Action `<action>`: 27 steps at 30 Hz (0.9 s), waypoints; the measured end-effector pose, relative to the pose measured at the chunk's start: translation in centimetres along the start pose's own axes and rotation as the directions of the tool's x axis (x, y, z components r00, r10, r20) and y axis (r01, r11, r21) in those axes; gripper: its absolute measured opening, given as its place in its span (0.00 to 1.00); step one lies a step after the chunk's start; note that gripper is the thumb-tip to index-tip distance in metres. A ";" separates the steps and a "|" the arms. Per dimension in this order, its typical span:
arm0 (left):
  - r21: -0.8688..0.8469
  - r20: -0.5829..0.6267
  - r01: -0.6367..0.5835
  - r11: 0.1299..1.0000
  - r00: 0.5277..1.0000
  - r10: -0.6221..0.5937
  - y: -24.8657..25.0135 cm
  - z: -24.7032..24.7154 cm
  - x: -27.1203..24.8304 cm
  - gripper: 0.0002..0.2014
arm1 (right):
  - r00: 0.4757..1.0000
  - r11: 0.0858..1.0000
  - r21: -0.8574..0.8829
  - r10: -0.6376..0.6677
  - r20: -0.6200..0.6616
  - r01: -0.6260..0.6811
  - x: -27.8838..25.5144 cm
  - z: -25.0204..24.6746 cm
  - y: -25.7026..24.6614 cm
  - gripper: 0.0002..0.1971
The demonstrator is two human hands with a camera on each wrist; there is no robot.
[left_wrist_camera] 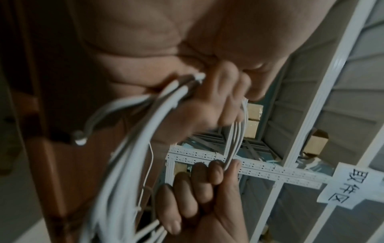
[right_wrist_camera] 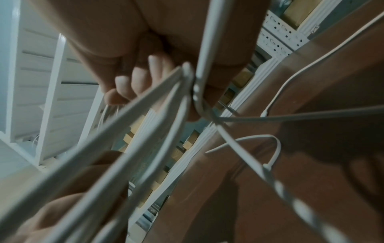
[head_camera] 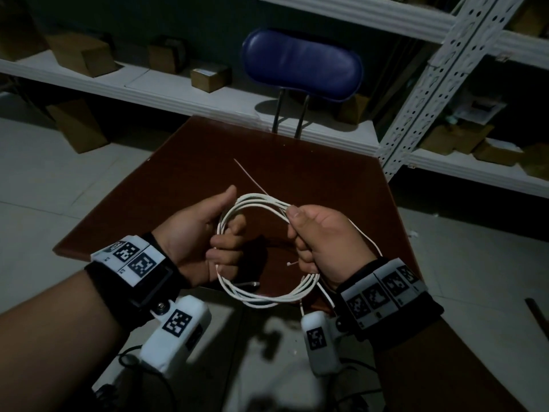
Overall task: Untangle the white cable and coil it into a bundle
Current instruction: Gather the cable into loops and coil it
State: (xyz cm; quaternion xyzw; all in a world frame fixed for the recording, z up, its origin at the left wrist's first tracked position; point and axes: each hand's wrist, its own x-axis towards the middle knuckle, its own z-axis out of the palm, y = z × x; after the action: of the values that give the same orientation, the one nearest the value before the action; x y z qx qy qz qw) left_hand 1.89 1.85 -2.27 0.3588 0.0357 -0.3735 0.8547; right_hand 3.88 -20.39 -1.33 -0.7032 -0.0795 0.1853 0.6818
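The white cable (head_camera: 261,298) hangs as a round coil of several loops above the brown table (head_camera: 193,162), held between both hands. My left hand (head_camera: 208,233) grips the coil's left side, fingers curled round the strands (left_wrist_camera: 158,111), thumb raised. My right hand (head_camera: 318,242) grips the right side, thumb pressed on the top strands. A loose strand (head_camera: 368,242) trails over the back of my right hand. A thin white zip tie (head_camera: 249,176) lies on the table beyond the coil, and a looped zip tie (right_wrist_camera: 268,148) shows in the right wrist view.
A blue chair (head_camera: 300,66) stands behind the table. White metal shelving (head_camera: 148,81) with cardboard boxes (head_camera: 209,75) runs along the back and right. A perforated shelf post (head_camera: 439,81) rises at the table's right corner. Pale floor tiles (head_camera: 44,188) lie to the left.
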 end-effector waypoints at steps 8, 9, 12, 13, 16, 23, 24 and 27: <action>0.126 -0.100 0.008 0.992 0.995 0.004 0.5 -0.1 -0.2 0.27 | 0.998 0.996 -0.074 0.051 0.036 -0.049 -0.1 0.0 0.0 0.20; 0.128 -0.105 0.013 0.992 0.994 0.000 0.4 0.0 -0.2 0.27 | 0.998 0.996 -0.076 0.050 0.035 -0.047 -0.1 0.0 0.0 0.20; 0.091 -0.098 0.042 0.995 0.995 -0.033 0.2 0.7 -0.2 0.29 | 0.999 0.998 -0.053 0.040 -0.014 -0.040 -0.1 0.1 0.0 0.20; 0.068 -0.085 0.048 0.997 0.995 -0.042 0.1 0.8 -0.3 0.28 | 0.999 0.999 -0.023 0.035 -0.042 -0.036 -0.1 0.2 0.0 0.20; -0.022 0.017 0.046 0.999 0.999 -0.045 -0.6 1.1 -0.1 0.25 | 0.990 0.991 0.130 0.027 -0.141 -0.009 0.0 0.5 0.0 0.18; -0.062 -0.102 -0.065 0.996 0.993 0.059 -0.9 1.6 0.5 0.24 | 0.987 0.979 0.204 0.044 -0.152 -0.013 0.2 0.6 0.3 0.17; -0.057 -0.146 -0.115 0.992 0.984 0.106 -0.6 1.7 0.5 0.24 | 0.993 0.984 0.174 0.061 -0.098 -0.044 0.2 0.6 0.5 0.16; -0.075 -0.221 -0.241 0.968 0.950 0.219 0.4 1.4 0.1 0.25 | 0.986 0.987 0.067 0.143 0.081 -0.149 0.0 0.6 1.2 0.15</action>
State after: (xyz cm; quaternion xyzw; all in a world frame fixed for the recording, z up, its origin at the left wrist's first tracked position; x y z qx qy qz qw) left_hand 1.91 1.08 -0.99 0.3546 0.1027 -0.2289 0.9007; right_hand 3.52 -19.87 -2.57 -0.6742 -0.0467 0.2639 0.6882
